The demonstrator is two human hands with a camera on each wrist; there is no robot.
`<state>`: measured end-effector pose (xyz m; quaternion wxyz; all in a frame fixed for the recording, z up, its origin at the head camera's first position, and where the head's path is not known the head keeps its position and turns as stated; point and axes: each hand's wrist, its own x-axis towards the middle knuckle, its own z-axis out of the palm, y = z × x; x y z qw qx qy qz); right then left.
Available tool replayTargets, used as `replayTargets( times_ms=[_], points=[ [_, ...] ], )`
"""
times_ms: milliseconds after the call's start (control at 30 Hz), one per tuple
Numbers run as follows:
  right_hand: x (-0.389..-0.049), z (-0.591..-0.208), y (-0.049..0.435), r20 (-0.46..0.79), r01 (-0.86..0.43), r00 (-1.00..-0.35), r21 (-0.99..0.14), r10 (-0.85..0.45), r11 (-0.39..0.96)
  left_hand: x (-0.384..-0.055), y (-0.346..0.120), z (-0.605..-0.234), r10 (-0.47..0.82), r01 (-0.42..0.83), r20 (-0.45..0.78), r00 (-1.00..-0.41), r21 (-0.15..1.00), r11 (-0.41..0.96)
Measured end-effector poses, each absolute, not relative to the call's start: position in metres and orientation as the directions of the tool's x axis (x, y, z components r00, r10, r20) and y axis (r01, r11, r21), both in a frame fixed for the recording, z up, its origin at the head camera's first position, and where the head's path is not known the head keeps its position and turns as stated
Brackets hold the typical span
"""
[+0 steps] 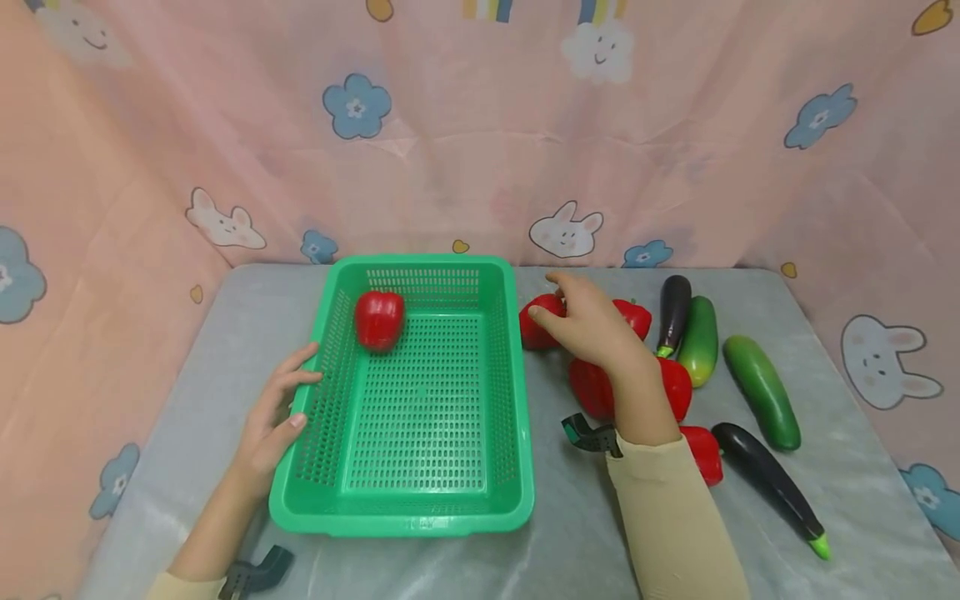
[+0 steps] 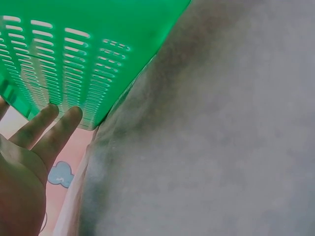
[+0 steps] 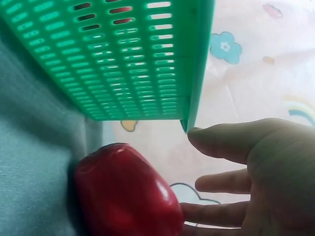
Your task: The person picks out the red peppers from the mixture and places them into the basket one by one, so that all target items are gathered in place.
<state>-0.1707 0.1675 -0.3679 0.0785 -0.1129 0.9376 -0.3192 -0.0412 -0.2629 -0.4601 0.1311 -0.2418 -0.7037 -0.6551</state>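
A green plastic basket (image 1: 416,522) with slotted sides stands on the table, one red bell pepper (image 1: 379,321) lying inside near its far left corner. At the basket's left rim rests my left hand (image 1: 270,417); in the left wrist view its straight fingers (image 2: 64,132) lie against the slotted wall. My right hand (image 1: 592,321) reaches over another red bell pepper (image 1: 538,323) just right of the basket. Thumb and fingers are spread around that pepper, without closing on it. The right wrist view shows the pepper (image 3: 125,191) beside the fingers, low next to the basket wall.
Several more red bell peppers (image 1: 590,387) lie under and beside the right forearm. Farther right are two eggplants, one at the back (image 1: 675,308) and one in front (image 1: 768,479), and two green cucumbers (image 1: 761,392). A pink patterned cloth (image 1: 450,167) hangs behind the table.
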Motion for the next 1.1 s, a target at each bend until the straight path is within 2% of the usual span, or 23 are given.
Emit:
replayTargets(
  times_ms=[233, 667, 900, 1100],
  points=[
    [-0.172, -0.377, 0.167, -0.071, -0.168, -0.965, -0.576, -0.254, 0.8, -0.041, -0.263, -0.459, 0.183, 0.535, 0.524, -0.832, 0.845, 0.013],
    [-0.173, -0.389, 0.156, -0.029, -0.168, -0.977, -0.507, -0.212, 0.845, -0.04, -0.263, -0.459, 0.175, 0.516, 0.51, -0.842, 0.856, -0.014],
    [-0.172, -0.388, 0.157, -0.019, -0.17, -0.978, -0.518, -0.21, 0.839, -0.041, -0.264, -0.458, 0.185, 0.534, 0.531, -0.827, 0.844, -0.035],
    [-0.172, -0.385, 0.165, -0.036, -0.158, -0.977, -0.544, -0.211, 0.824, -0.039, -0.264, -0.459, 0.179, 0.516, 0.514, -0.839, 0.855, -0.038]
  ],
)
